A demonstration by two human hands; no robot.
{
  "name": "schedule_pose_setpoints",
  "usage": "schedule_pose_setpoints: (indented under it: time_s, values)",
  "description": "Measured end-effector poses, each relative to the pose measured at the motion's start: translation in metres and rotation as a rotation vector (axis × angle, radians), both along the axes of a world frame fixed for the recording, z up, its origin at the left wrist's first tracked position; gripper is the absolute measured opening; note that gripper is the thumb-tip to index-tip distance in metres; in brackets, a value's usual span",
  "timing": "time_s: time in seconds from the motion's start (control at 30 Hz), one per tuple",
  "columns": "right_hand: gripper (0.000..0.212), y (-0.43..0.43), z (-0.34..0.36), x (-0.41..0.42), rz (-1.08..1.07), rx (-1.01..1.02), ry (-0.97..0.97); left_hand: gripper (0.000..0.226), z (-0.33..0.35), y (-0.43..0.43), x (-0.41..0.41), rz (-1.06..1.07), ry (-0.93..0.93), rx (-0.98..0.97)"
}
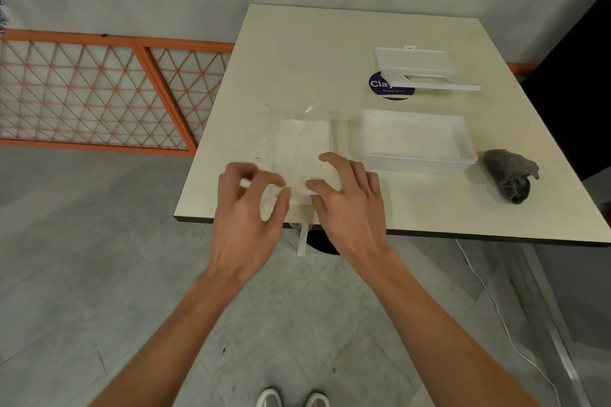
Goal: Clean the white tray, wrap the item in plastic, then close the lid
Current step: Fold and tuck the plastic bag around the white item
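A flat white item (305,145) lies on a sheet of clear plastic (312,109) near the table's front left. My left hand (248,205) pinches the plastic's near edge between thumb and fingers. My right hand (347,198) presses spread fingers on the item's near right corner. The white tray (418,160) sits to the right of the item. Behind it a clear box (415,61) stands with its lid (439,86) open. A strip of white tape or plastic (303,241) hangs over the table's front edge between my hands.
A crumpled grey cloth (510,173) lies right of the tray. A purple round sticker (390,86) shows under the clear box. The beige table (297,53) ends just before my hands. An orange lattice fence (99,92) stands at left, and a white cable (506,330) trails on the floor.
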State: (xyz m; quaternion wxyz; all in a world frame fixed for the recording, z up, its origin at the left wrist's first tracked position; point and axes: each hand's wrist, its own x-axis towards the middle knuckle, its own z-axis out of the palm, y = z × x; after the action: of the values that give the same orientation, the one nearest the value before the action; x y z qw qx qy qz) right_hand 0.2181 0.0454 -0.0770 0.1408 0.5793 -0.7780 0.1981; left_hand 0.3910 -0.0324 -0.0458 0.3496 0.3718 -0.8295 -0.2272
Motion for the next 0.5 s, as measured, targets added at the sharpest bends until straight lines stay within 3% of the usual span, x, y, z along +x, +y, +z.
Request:
schedule_pose_setpoints:
  time_s: [0.07,0.17,0.3,0.37,0.5]
  values:
    - [0.03,0.012,0.004,0.004,0.019,-0.024,0.012,0.011,0.003,0.022,0.005,0.1,0.098,0.233]
    - [0.034,0.032,0.008,0.012,0.033,-0.068,0.035,0.037,0.0,0.047,0.01,0.221,0.105,0.693]
    - [0.035,0.062,0.003,0.024,0.08,-0.11,0.044,0.052,-0.004,0.053,0.006,0.176,0.491,1.451]
    - [0.036,0.076,-0.004,0.029,0.096,-0.124,0.038,0.048,-0.005,0.052,0.005,0.086,0.596,1.559]
    - [0.04,0.103,-0.012,0.037,0.155,-0.137,0.036,0.039,-0.006,0.054,0.003,0.031,0.543,1.616]
